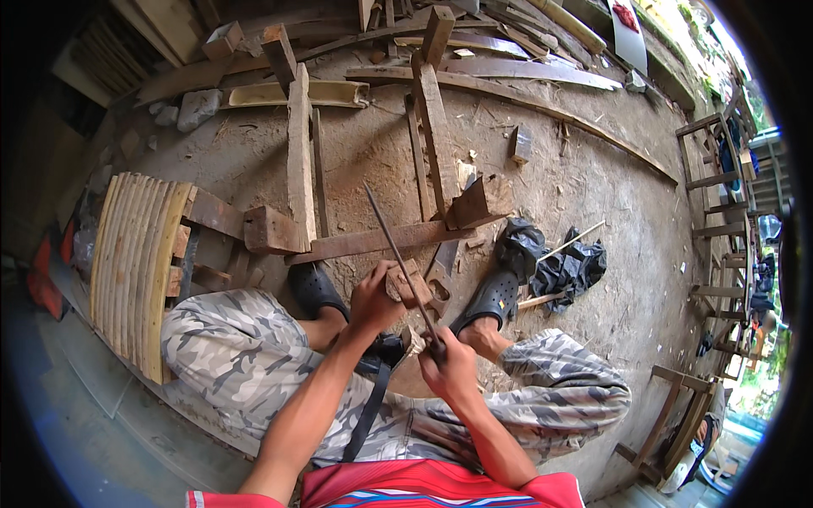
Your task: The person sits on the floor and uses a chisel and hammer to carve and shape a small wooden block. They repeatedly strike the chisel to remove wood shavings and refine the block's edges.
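My left hand is closed round a small brown wooden block, held above the floor between my feet. The dark handle of a long, thin metal tool is in my right hand. Its shaft slants up and to the left, passing over the block; whether it is a file or a blade seen edge-on, I cannot tell. Just beyond my hands, an upturned wooden frame with square legs lies on the floor. Below the block, a dark strap runs over my lap.
A slatted wooden piece stands by my left knee. Black plastic bags lie beside my right shoe. A small block rests farther off. Long planks lie across the back, and wooden racks line the right side.
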The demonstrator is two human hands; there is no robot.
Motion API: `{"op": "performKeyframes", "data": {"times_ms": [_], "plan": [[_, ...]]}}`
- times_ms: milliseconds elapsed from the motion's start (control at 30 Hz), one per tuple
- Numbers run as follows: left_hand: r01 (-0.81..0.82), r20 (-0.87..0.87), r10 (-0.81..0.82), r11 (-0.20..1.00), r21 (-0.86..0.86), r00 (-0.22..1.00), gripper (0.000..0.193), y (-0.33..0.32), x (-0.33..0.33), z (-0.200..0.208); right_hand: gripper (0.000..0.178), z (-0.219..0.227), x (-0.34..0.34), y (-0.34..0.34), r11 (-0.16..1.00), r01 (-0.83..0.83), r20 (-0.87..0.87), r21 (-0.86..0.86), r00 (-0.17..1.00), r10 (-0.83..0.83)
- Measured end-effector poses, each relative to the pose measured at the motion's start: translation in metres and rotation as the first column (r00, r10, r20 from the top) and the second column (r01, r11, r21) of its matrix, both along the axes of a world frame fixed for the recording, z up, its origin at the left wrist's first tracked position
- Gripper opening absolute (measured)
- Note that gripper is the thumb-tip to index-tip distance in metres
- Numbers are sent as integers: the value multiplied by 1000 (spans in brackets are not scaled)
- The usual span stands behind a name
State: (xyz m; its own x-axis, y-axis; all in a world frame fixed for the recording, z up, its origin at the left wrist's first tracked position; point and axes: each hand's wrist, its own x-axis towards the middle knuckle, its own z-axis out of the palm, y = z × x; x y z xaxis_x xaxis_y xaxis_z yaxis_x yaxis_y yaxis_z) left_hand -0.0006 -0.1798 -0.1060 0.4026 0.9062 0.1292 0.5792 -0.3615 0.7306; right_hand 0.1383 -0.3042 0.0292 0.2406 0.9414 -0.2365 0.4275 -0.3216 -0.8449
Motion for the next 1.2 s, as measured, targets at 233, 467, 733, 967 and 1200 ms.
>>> {"op": "performKeyframes", "data": {"times_ms": [233,467,733,967,1200], "plan": [[33,-87,-35,999,-29,996,56,10,-1,-20,26,-31,-3,5,998,3,-55,-67,998,-7],[-53,-63,53,999,0,997,47,4,4,20,21,2,2,1,1000,14,2,4,1000,-14],[83,-135,-78,996,31,988,25,8,1,-23,19,-62,-9,5,1000,-7,25,-21,1000,8],[78,214,594,247,-966,776,21,-41,15,44,36,-45,-1,4,998,55,-246,42,968,-43],[-84,508,519,751,-654,687,58,-107,45,59,25,-55,1,2,996,61,-423,64,906,-28]]}}
